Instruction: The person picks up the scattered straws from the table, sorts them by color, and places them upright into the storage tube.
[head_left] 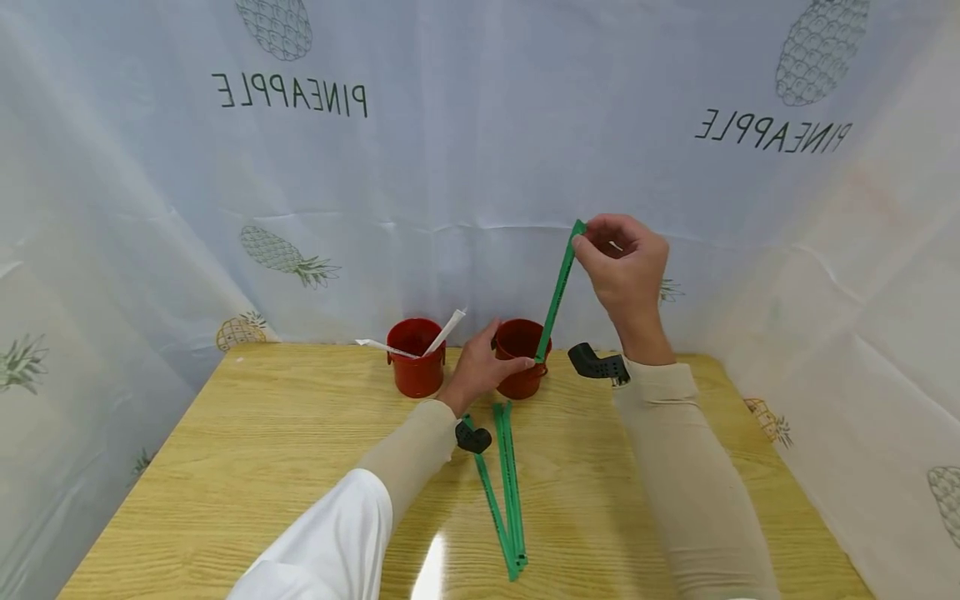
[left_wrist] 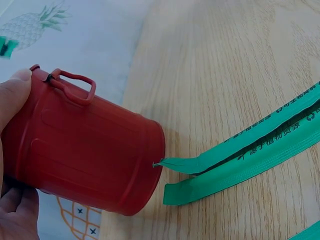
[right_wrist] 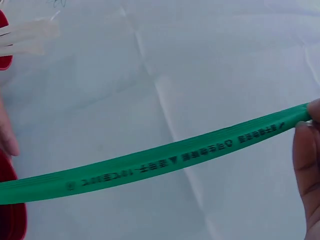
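Observation:
My left hand (head_left: 482,360) grips the right-hand red bucket (head_left: 516,387) by its rim, the thumb laid along the near side. In the left wrist view the bucket (left_wrist: 95,150) shows its folded handle and ribbed wall. Up above, my right hand (head_left: 628,265) pinches the top end of a green-wrapped straw (head_left: 560,287) between thumb and fingertips. The straw slants down, its lower end at the bucket's mouth near my left thumb. Dark print runs along the green wrapper (right_wrist: 165,159) in the right wrist view.
Left of my left hand stands another red bucket (head_left: 417,382) with white-wrapped straws (head_left: 446,331) leaning in it. Several green-wrapped straws (head_left: 512,479) lie on the wooden table (head_left: 300,450) in front. A white pineapple-print curtain (head_left: 465,167) hangs right behind the buckets.

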